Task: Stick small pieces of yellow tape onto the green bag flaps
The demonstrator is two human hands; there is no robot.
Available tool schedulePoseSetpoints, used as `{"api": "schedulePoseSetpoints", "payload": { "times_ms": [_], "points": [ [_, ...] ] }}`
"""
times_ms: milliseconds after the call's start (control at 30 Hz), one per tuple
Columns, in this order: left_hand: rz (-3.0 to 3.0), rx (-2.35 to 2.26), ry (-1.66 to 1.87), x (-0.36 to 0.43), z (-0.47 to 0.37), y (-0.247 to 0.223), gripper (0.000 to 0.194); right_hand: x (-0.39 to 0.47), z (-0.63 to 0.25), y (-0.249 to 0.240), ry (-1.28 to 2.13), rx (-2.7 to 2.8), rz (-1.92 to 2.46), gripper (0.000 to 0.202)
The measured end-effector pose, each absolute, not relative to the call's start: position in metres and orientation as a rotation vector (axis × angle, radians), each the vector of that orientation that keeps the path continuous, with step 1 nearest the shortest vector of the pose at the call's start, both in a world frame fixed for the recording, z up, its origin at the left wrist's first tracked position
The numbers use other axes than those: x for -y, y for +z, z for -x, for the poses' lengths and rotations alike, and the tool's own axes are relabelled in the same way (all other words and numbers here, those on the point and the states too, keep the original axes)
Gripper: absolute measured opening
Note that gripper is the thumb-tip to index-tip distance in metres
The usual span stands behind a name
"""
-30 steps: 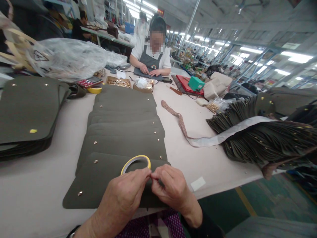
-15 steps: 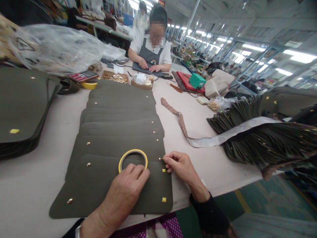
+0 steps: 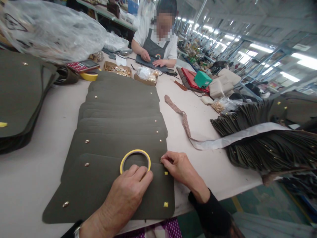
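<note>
Dark green panels (image 3: 119, 145) lie overlapped in a row on the table, with gold studs along both sides. My left hand (image 3: 131, 185) rests on the nearest panels, its fingers wrapped round the lower edge of a yellow tape roll (image 3: 135, 152). Its thumb side faces right. My right hand (image 3: 177, 165) is pinched at the right edge of the panels, over the spot of a stud; whatever is between the fingertips is too small to make out. Below it, two yellow tape bits, an upper one (image 3: 166, 173) and a lower one (image 3: 165, 204), stick to the front panel.
A person (image 3: 158, 43) works across the table (image 3: 183, 132). Boxes of gold parts (image 3: 117, 70) stand at the back. A stack of panels (image 3: 19, 96) is left; a bundle (image 3: 267, 148) with a pale strip is right. A plastic bag (image 3: 56, 33) lies back left.
The view has shifted slightly. My right fingertips have moved left onto the panel edge and now cover the stud beside them. My left hand still holds the tape roll.
</note>
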State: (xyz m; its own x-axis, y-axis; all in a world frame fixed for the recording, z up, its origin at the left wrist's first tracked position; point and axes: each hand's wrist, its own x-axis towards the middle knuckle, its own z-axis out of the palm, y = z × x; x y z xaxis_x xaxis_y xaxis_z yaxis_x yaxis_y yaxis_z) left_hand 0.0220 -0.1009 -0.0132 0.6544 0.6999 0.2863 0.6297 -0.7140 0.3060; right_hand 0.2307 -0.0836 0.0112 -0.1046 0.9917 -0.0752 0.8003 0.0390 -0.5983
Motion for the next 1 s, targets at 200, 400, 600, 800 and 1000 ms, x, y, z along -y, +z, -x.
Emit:
{"api": "schedulePoseSetpoints", "payload": {
  "times_ms": [200, 400, 600, 800, 1000],
  "points": [
    [-2.675, -1.099, 0.544, 0.102, -0.022, -0.016, 0.013, 0.089, -0.244, 0.015, 0.546, 2.045, 1.791, 0.024],
    [-2.688, -1.121, 0.525, 0.103, -0.023, -0.017, 0.012, 0.097, -0.247, 0.019, 0.259, 2.539, 1.403, 0.020],
    [-2.720, -1.148, 0.547, 0.109, -0.023, -0.017, 0.015, 0.083, -0.232, 0.016, 0.377, 2.467, 1.694, 0.018],
    [-2.723, -1.131, 0.773, 0.115, -0.017, -0.017, 0.022, 0.083, -0.229, 0.015, 0.526, 2.164, 1.861, 0.012],
    [-2.679, -1.052, 1.109, 0.110, -0.002, -0.002, 0.022, 0.096, -0.234, 0.028, 0.741, 2.233, 1.719, 0.020]
  ]
}}
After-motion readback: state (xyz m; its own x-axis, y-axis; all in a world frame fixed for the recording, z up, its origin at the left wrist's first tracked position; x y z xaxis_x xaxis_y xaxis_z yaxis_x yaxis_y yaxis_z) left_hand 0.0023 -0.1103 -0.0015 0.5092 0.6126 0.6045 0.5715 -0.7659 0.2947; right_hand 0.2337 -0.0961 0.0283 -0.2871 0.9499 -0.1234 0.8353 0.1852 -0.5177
